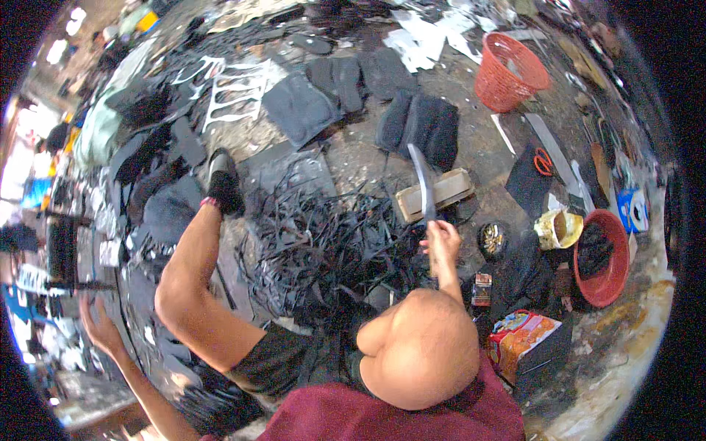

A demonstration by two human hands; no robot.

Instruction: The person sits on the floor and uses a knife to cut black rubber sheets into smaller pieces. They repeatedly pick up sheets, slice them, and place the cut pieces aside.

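My right hand [443, 244] is closed around the handle end of a long knife [422, 175], its blade pointing away from me. The blade crosses over a pale rectangular block [452, 188] on the ground; whether they touch I cannot tell. Far to the left, my left hand [101, 328] reaches out with its fingers stretched and apart, holding nothing. A dark stool-like object [62, 246] is nearest to it. Between my bent legs lies a tangled heap of thin black strips [334, 246].
Black padded pieces [419, 131] and dark sheets [301, 109] lie beyond the heap. A red mesh basket [507, 72] stands at far right. Nearer right are a red basin [619, 257], a stained container [557, 229], red-handled scissors [543, 162] and a colourful box [523, 339].
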